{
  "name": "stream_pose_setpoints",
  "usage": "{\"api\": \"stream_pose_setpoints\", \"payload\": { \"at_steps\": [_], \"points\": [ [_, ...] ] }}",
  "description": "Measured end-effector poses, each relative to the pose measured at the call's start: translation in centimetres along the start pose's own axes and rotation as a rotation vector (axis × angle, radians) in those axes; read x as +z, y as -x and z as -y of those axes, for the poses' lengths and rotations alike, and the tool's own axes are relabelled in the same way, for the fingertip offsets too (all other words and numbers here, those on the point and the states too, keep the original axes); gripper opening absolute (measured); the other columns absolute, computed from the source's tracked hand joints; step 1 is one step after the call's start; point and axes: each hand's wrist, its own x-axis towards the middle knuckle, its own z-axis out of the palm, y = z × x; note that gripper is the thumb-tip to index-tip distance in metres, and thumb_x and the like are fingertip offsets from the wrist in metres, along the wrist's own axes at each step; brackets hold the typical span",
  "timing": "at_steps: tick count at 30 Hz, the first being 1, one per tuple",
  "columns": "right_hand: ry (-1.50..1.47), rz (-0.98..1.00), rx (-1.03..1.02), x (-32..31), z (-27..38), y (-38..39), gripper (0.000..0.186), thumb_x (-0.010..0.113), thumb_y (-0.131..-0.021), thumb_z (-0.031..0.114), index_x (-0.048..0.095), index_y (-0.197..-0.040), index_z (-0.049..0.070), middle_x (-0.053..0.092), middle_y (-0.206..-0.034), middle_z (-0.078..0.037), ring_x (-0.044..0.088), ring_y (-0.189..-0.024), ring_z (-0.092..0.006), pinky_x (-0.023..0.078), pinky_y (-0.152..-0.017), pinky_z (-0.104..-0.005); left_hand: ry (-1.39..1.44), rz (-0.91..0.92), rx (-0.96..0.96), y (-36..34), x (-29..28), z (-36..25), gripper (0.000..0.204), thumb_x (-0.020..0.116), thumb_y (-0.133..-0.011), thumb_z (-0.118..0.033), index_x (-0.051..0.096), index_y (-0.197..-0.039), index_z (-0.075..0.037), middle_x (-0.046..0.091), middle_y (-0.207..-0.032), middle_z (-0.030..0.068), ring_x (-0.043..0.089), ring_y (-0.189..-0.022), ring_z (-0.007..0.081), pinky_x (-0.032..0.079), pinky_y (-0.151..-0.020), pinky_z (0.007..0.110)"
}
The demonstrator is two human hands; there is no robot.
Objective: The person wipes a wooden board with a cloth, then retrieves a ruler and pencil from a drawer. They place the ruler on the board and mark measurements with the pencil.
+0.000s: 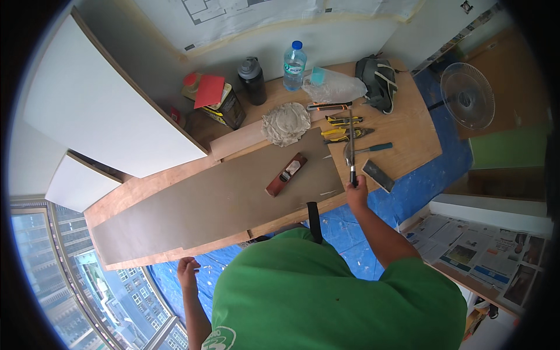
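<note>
My right hand (357, 195) is closed round the black handle of a long, thin metal file (352, 134), held over the right part of the workbench. Below its shaft lie a hammer (379, 147) with a teal handle and yellow-handled pliers and snips (344, 133). A dark, block-shaped sanding block (378, 175) sits just right of that hand. My left hand (188, 270) hangs beside the front edge, fingers loosely curled and partly apart, with nothing visible in it. Between the hands, a reddish wooden hand plane (286, 174) rests on a long brown sheet (221, 192).
Along the back stand a tin can (230, 111), a dark bottle (252, 81) and a water bottle (294, 67). A crumpled cloth (286, 123), utility knife (329, 107), plastic bag (335, 87) and grey pouch (376, 84) lie nearby. Blue sheeting (402, 192) covers the floor; a fan (466, 96) stands right.
</note>
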Motion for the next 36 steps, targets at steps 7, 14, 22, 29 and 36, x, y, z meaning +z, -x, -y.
{"api": "stream_pose_setpoints", "payload": {
  "at_steps": [7, 14, 22, 29, 36],
  "points": [
    [-0.16, -0.235, 0.324, -0.6, -2.1, -13.6, 0.028, 0.065, -0.094, 0.009, 0.051, -0.114, -0.004, 0.065, -0.105, -0.027, 0.068, -0.098, -0.04, 0.052, -0.083, -0.049, -0.489, 0.04, -0.126, 1.7, -4.6, 11.2, 0.026, 0.067, -0.089, -0.018, 0.072, -0.102, 0.004, 0.073, -0.083, 0.0092, 0.068, -0.075, 0.0164, 0.056, -0.071, 0.032],
    [-0.432, -0.454, 0.591, 1.4, -2.6, -21.6, 0.029, 0.062, -0.095, 0.008, 0.054, -0.119, -0.004, 0.066, -0.106, -0.024, 0.065, -0.086, -0.0356, 0.05, -0.071, -0.0445, -0.544, -0.034, -0.246, 2.5, -8.5, 21.4, 0.031, 0.072, -0.093, -0.029, 0.077, -0.107, -0.002, 0.079, -0.093, 0.0087, 0.072, -0.084, 0.0147, 0.057, -0.076, 0.034],
    [-0.589, -0.312, 0.704, 2.0, -4.1, -26.7, 0.046, 0.064, -0.094, 0.011, 0.049, -0.132, -0.008, 0.066, -0.12, -0.026, 0.07, -0.095, -0.0344, 0.056, -0.074, -0.0437, -0.593, 0.034, -0.174, 3.7, -7.4, 21.4, 0.03, 0.071, -0.095, -0.028, 0.076, -0.11, -0.002, 0.078, -0.092, 0.0097, 0.073, -0.083, 0.0178, 0.058, -0.077, 0.034],
    [-0.17, -0.198, 0.65, 1.4, 2.0, -26.5, 0.047, 0.061, -0.097, 0.012, 0.048, -0.135, -0.011, 0.066, -0.123, -0.029, 0.071, -0.101, -0.0379, 0.058, -0.077, -0.0473, -0.546, 0.034, -0.065, 6.6, -3.7, 10.6, 0.03, 0.069, -0.093, -0.02, 0.071, -0.111, 0.003, 0.076, -0.09, 0.0108, 0.072, -0.081, 0.0177, 0.057, -0.077, 0.032],
    [0.261, -0.299, 0.391, 2.0, 5.1, -23.7, 0.047, 0.066, -0.095, 0.016, 0.055, -0.138, -0.003, 0.062, -0.132, -0.021, 0.061, -0.12, -0.0416, 0.053, -0.094, -0.0528, -0.494, 0.009, -0.188, 7.9, -1.2, 6.3, 0.031, 0.068, -0.092, -0.019, 0.07, -0.112, 0.005, 0.074, -0.091, 0.0104, 0.071, -0.082, 0.0176, 0.057, -0.077, 0.032]
  ]
}}
